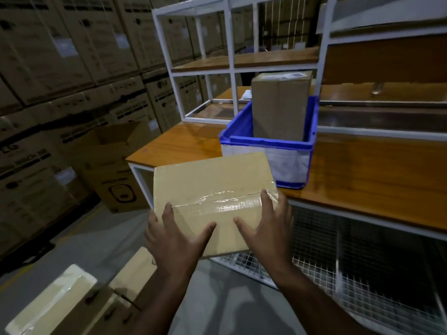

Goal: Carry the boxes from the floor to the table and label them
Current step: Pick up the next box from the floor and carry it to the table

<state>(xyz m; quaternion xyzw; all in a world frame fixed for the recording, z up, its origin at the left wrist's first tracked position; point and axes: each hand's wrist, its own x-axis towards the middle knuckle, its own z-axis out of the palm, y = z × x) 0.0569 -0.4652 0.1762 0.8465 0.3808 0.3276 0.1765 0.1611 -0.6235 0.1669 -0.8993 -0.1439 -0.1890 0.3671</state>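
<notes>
Fingers (169, 213) of my left hand (173, 240) lie spread flat on top of the taped cardboard box (210, 187), thumb reaching across the lid, gripping its near left corner. At far left I see a wall of stacked cartons (60, 68), too many to count, and one open carton (108, 165) standing on the floor before them. Down at lower left, two more sealed boxes (50, 301) rest on the floor, one pale and taped, one partly behind my left forearm. I hold the box in the air, tilted, its far edge over the near edge of the wooden surface (362, 170), not resting on it. One strip of clear tape runs across its lid. My right hand (268, 226) grips the near right corner, fingers splayed over the tape, thumb pointing inward. Beyond sits one blue bin (271, 141) on the surface, with one tall brown box (280, 105) standing upright inside it. A white shelf frame (229, 44) rises behind.
</notes>
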